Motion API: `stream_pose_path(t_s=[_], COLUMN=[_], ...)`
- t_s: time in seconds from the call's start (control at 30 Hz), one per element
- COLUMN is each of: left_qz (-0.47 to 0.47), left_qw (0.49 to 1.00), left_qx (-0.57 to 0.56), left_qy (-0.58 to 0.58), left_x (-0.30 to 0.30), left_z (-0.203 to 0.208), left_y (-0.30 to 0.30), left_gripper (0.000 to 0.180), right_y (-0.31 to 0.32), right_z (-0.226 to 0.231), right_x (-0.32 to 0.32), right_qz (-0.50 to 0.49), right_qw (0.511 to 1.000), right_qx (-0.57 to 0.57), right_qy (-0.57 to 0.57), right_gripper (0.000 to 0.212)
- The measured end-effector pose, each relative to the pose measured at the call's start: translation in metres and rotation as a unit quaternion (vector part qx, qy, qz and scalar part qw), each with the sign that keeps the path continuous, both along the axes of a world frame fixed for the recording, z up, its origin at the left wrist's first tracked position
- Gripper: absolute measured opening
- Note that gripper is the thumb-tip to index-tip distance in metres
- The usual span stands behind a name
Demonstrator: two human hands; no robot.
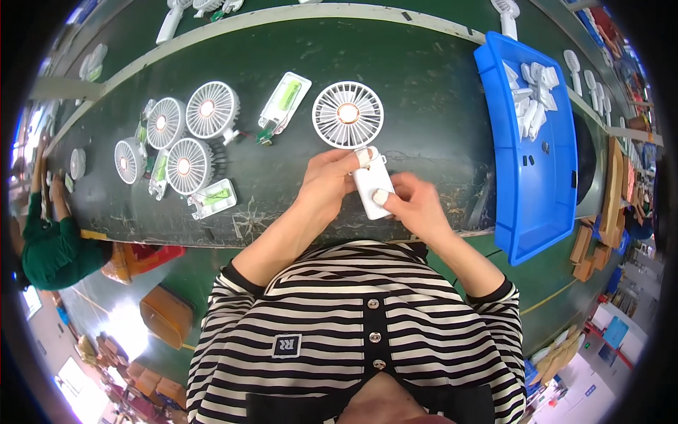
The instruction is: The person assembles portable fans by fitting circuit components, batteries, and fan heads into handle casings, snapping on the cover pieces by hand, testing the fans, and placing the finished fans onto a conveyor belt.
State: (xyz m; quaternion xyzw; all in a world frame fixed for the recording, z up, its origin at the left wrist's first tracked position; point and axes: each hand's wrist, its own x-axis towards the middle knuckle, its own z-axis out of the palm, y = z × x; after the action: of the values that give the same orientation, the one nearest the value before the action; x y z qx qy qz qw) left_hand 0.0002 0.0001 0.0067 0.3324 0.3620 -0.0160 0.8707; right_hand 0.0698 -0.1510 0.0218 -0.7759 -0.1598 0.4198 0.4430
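Observation:
A white handheld fan lies in front of me, its round grille head (332,126) away from me and its white handle (370,185) toward me. My left hand (326,180) grips the handle's upper end near the head, thumb on top. Closed on the lower part, my right hand (421,203) presses its thumb on the handle's face. White coverings show on both thumbs. The fingers under the handle are partly hidden. Beyond my left hand lies an open white handle shell (295,90) with a green cell and a small circuit board.
Several fan heads (212,107) with opened handles (215,201) lie on the dark green table (417,78) at left. A blue bin (506,177) at right holds white plastic parts (531,106). A raised pale rail (282,13) crosses the back. A person in green (60,247) sits far left.

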Motion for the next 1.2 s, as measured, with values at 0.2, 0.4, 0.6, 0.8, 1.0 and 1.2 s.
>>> stream_pose_path(t_s=[0.2, 0.4, 0.6, 0.8, 1.0, 1.2], left_qz=[-0.008, -0.013, 0.003, -0.002, -0.002, 0.000], left_qw=[1.000, 1.000, 1.000, 1.000, 1.000, 1.000], left_qx=[0.012, 0.007, -0.009, 0.003, 0.007, 0.004], left_qy=[-0.021, -0.018, 0.020, 0.027, 0.021, 0.009], left_x=[-0.001, -0.002, 0.000, 0.003, 0.003, 0.001], left_z=[-0.001, -0.003, -0.007, -0.005, -0.005, -0.008], left_y=[-0.001, -0.003, -0.002, -0.002, -0.003, -0.003], left_gripper=[0.023, 0.023, 0.020, 0.021, 0.022, 0.022], right_y=[0.008, 0.004, -0.002, -0.007, -0.010, -0.009], right_z=[0.004, -0.001, 0.023, 0.017, 0.016, 0.011], right_x=[0.003, 0.000, -0.015, -0.021, -0.022, -0.016], right_qz=[-0.001, -0.005, 0.112, 0.168, 0.154, 0.084], right_qw=[0.987, 0.985, 0.963, 0.893, 0.885, 0.955], right_qx=[0.040, 0.048, -0.041, -0.049, -0.042, -0.049], right_qy=[0.155, 0.163, -0.242, -0.415, -0.438, -0.281], right_gripper=[0.026, 0.028, 0.056, 0.059, 0.054, 0.047])
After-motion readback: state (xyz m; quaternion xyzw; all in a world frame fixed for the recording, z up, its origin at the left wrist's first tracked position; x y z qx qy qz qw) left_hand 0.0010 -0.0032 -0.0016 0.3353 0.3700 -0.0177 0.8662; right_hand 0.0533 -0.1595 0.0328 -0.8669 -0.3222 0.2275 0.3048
